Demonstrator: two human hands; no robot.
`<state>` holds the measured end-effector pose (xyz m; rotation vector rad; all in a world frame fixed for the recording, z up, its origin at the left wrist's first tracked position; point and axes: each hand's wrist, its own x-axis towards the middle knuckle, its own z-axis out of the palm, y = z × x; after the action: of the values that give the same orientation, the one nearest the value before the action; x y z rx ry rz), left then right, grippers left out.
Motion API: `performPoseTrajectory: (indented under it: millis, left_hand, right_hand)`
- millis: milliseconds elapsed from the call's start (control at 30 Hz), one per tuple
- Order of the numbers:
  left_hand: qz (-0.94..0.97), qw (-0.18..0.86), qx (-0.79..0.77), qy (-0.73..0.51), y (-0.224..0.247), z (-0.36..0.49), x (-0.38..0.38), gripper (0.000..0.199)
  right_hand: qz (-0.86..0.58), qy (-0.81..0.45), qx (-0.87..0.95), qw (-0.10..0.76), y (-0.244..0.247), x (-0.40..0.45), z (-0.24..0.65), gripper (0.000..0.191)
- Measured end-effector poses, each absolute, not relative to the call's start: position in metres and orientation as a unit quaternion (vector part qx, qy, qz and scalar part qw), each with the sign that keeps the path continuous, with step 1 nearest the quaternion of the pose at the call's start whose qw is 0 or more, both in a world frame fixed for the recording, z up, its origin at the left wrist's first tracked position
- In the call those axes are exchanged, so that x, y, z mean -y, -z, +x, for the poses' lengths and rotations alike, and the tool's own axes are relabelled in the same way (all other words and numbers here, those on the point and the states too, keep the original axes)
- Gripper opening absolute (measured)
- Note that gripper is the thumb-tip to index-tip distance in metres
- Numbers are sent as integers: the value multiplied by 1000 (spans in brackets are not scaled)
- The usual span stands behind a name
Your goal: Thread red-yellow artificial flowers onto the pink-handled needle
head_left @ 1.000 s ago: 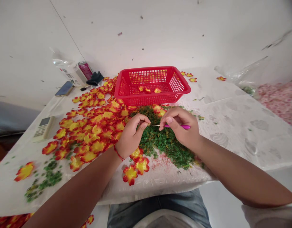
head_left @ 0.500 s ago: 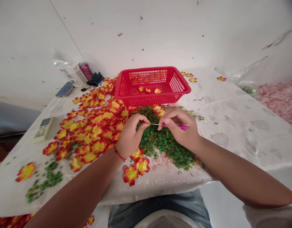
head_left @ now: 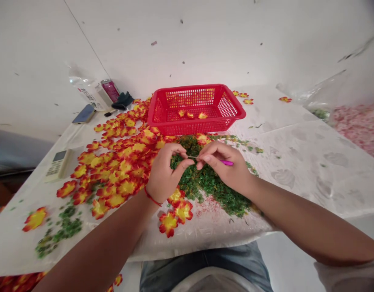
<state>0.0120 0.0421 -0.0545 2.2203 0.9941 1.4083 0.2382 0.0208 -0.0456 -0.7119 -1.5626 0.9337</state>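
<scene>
My right hand [head_left: 225, 164] is closed around a thin metal needle tool with a purple handle [head_left: 227, 162]; its shaft points left. My left hand [head_left: 167, 166] pinches at the far end of that shaft [head_left: 192, 157], thumb and forefinger close together. Whatever small piece sits between those left fingertips is too small to make out. Beneath both hands spreads a heap of tiny green plastic florets [head_left: 217, 186]. Beside my left hand lies a large pile of red-and-yellow fabric flower petals [head_left: 126, 166], and a few more petals [head_left: 183, 211] lie near the table's front edge.
Behind my hands stands a red plastic basket [head_left: 197, 129] with a few small flowers [head_left: 202, 115] inside. At left are a remote control [head_left: 58, 164], a phone [head_left: 83, 114], a can [head_left: 109, 90] and a dark cloth-like item [head_left: 123, 100]. Pink material [head_left: 359, 125] fills the right side.
My right hand has moved left along with the needle tool, closer to my left fingertips, so less shaft shows between the hands. My left hand has shifted slightly left.
</scene>
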Motion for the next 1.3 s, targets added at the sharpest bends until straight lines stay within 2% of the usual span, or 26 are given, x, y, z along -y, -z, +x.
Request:
performPoseTrajectory:
  millis: [200,433,567,733,1000,1300]
  left_hand:
    - [732,110,-451,-498,52,8,-49,9]
    - [771,42,-491,-403,45,7,-51,18]
    - [763,1,-526,-376,48,6,-51,36]
    - [753,-46,-577,-314,52,-2,-59,56]
    - [763,-31,-601,-235,53,-12,-75,41]
    - [796,-29,-553,-246,68,-17,-82,44]
  right_hand:
    - [-370,-349,609,609,39,-27,242,37]
    - [-402,-300,575,646,46,-32,243,39]
    - [-405,-316,555,655,45,-34,245,39]
    - [-413,-307,585,627,44,-30,243,40]
    - [-411,-290,610,612,42,-26,242,41]
    - [-416,-293,615,602,42,-24,242,42]
